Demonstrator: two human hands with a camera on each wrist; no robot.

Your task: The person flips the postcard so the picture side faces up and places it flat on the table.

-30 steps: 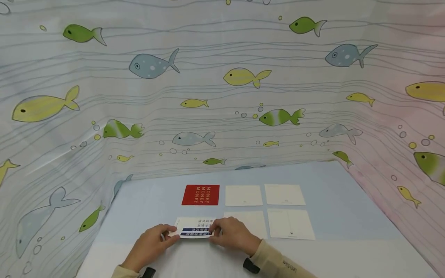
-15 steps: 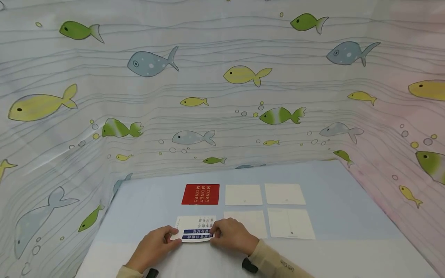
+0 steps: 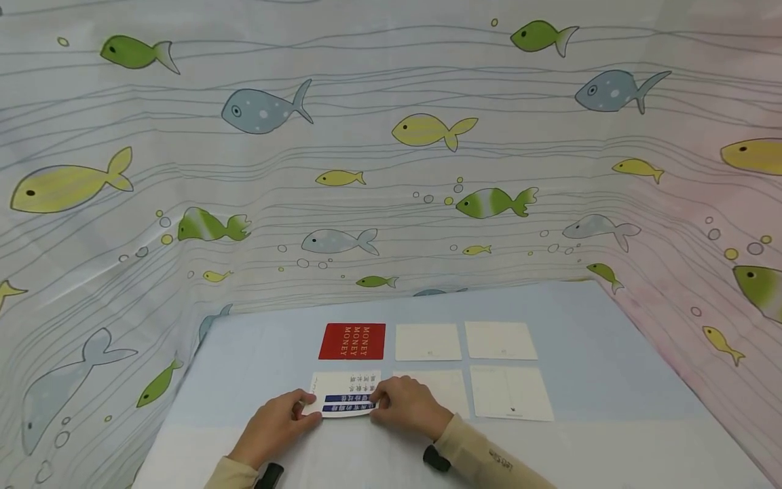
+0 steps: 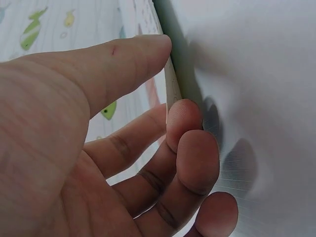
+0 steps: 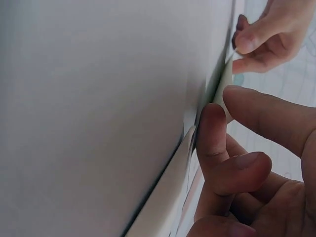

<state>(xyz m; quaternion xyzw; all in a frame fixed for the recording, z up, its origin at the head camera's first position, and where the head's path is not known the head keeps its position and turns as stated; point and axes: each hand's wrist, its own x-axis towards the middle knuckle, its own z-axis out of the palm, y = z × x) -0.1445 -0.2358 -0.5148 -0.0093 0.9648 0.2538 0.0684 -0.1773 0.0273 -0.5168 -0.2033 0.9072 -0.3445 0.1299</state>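
Note:
A white card [image 3: 345, 382] with dark printed characters and two blue bands is held just above or against the table, in line below the red card [image 3: 352, 341] lettered MONEY. My left hand [image 3: 275, 422] pinches its left side between thumb and fingers. At its right side my right hand [image 3: 411, 407] grips the near corner and covers part of it. Seen edge-on in the left wrist view, the card [image 4: 171, 84] runs between thumb and fingertips. The right wrist view shows the card [image 5: 225, 91] slightly bent between thumb and index finger.
Several blank-looking white cards lie flat in two rows: a back middle card [image 3: 428, 342], a back right card [image 3: 501, 341], a front right card [image 3: 512, 394] and a front middle one [image 3: 452, 390] partly behind my right hand. A fish-patterned curtain [image 3: 391, 217] surrounds the pale table [image 3: 611, 380].
The printed card dipped slightly toward me, then shifted away toward the red card, carried by both hands. The cards on the table have stayed put; the head view has tilted a little.

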